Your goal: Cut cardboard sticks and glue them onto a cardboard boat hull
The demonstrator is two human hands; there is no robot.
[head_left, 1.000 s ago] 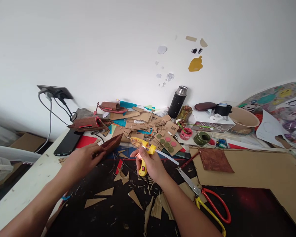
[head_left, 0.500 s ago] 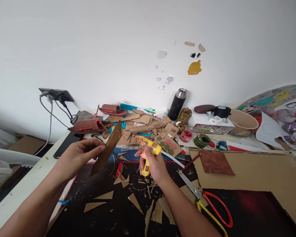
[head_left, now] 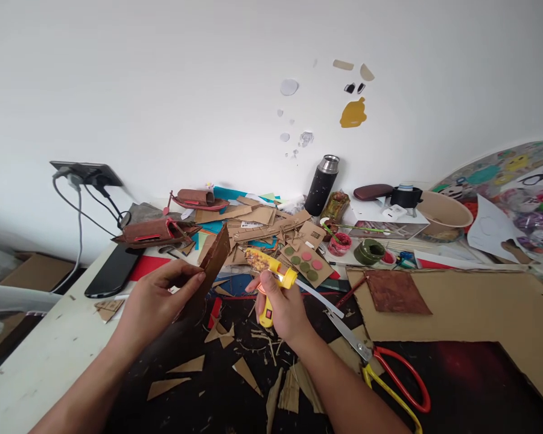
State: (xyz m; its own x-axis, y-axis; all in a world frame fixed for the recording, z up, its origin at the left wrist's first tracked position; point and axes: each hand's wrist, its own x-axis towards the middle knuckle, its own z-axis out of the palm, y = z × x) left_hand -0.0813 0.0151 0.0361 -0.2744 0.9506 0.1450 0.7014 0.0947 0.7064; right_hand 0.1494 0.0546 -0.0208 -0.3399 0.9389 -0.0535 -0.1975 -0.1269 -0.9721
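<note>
Between the thumb and fingers of my left hand is a brown-painted piece of cardboard, tilted up with its long edge toward the right. My right hand wraps round the handle of a yellow hot glue gun. The gun's nozzle end, crusted with glue, points left toward the cardboard but stays apart from it. Out of its back sticks a white glue stick. Below both hands, cardboard scraps lie on a dark board.
Large scissors with red and yellow handles lie by my right forearm. Two small boat models stand at the back left. Behind are a cardboard pile, a black flask, paint jars and a brown-painted square.
My left hand has shifted right with the cardboard, bringing it nearer the glue gun and turning it more edge-on. My right hand has hardly moved. The view has shifted slightly.
</note>
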